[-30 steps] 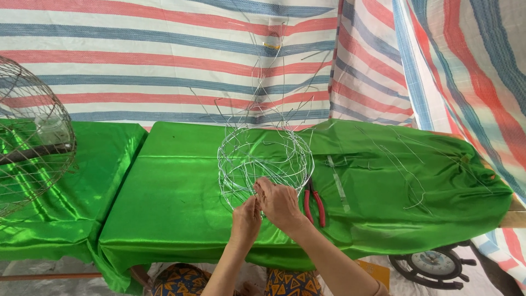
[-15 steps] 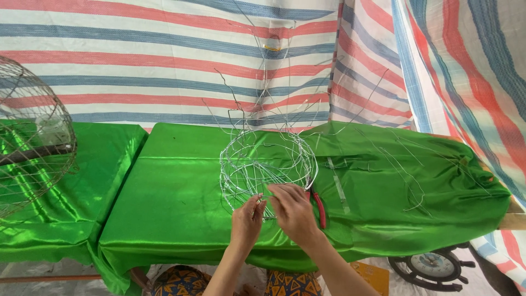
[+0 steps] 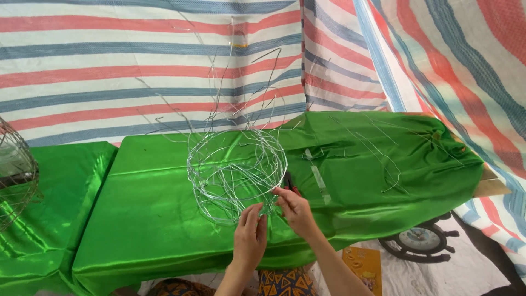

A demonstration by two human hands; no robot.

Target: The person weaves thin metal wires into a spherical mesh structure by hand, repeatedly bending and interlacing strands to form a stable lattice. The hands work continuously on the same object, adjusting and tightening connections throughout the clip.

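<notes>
A round basket frame of thin silver wire point(image 3: 236, 170) stands on the green satin cloth of the table point(image 3: 153, 214), with long loose wire ends sticking up from it. My left hand point(image 3: 251, 237) pinches the frame's near lower edge. My right hand point(image 3: 293, 208) grips the wire rim at the frame's near right side. Red-handled pliers point(image 3: 291, 185) lie on the cloth just behind my right hand, partly hidden by it.
A finished wire cage point(image 3: 15, 175) stands on a second green-covered table at the left. Loose cut wires point(image 3: 383, 159) lie across the cloth to the right. A striped tarp hangs behind. A ship-wheel clock point(image 3: 419, 241) and an orange booklet point(image 3: 364, 266) lie on the floor.
The wire frame has tipped and turned slightly in my hands. My right hand has slid right along the rim, and both hands now sit a little lower and further right in view.
</notes>
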